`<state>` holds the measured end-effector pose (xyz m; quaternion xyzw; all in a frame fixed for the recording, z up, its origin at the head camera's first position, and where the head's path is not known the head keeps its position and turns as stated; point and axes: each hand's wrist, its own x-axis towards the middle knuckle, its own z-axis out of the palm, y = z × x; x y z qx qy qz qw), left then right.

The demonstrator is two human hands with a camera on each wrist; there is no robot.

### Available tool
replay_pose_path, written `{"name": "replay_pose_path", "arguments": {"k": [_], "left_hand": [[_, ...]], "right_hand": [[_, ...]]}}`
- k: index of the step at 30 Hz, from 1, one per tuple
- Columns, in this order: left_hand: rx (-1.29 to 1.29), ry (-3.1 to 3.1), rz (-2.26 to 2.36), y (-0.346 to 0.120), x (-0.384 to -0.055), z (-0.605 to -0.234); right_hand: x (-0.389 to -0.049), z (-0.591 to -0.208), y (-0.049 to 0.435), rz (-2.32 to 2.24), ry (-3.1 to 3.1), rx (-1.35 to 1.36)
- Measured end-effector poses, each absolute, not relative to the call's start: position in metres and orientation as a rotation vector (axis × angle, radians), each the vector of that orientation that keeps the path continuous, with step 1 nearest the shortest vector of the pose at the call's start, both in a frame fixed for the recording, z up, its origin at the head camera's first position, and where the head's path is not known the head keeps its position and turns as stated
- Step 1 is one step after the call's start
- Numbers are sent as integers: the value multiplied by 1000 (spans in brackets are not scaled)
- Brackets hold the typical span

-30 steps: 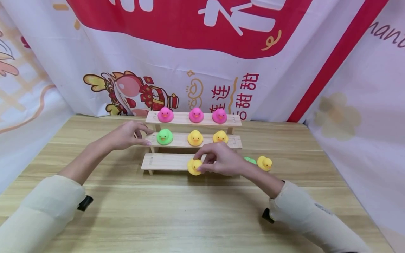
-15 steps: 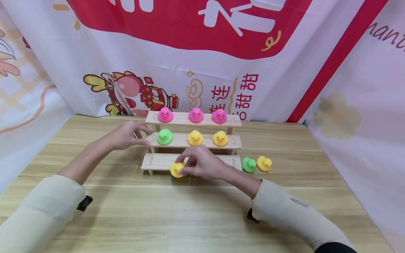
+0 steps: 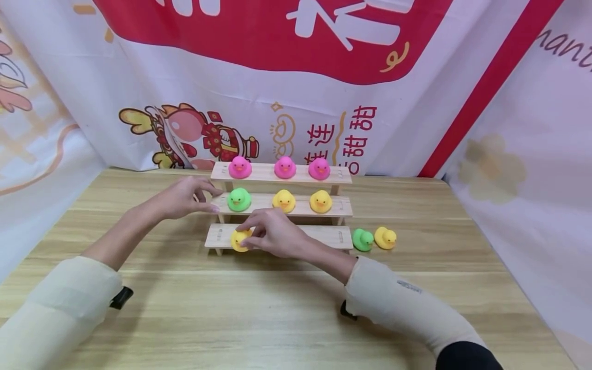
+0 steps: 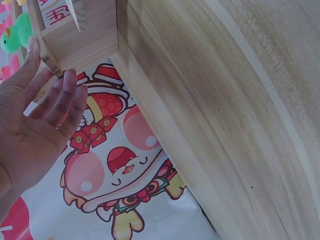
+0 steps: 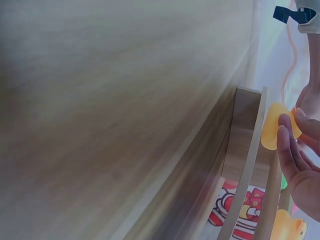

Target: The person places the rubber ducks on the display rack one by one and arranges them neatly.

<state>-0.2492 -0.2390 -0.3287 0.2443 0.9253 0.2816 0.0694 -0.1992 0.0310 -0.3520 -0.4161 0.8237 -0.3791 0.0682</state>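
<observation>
A yellow rubber duck (image 3: 238, 240) is pinched between the thumb and fingers of my right hand (image 3: 276, 234), at the left part of the bottom step of a three-tier wooden stand (image 3: 319, 236). In the right wrist view, this duck (image 5: 270, 129) shows its underside close over the step's board. My left hand (image 3: 187, 198) holds the left end of the middle step, its thumb on top and fingertips at the board's edge (image 4: 50, 62). A green duck (image 3: 239, 200) and two yellow ducks (image 3: 284, 201) sit on that step. Three pink ducks (image 3: 285, 167) stand on the top step.
To the right of the stand, a green duck (image 3: 363, 240) and a yellow duck (image 3: 385, 238) rest on the wood-grain table (image 3: 259, 318). Printed cloth (image 3: 259, 92) hangs behind the stand and along both sides.
My right hand has carried the yellow duck leftward along the bottom step, uncovering the green duck on the table and the right part of the step. The left hand keeps its hold.
</observation>
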Motion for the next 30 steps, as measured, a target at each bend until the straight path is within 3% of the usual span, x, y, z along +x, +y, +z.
{"name": "replay_pose_path", "arguments": {"k": [30], "left_hand": [[727, 2785, 849, -239, -249, -329]], "right_hand": [[-207, -352, 12, -1014, 2516, -1220]]}}
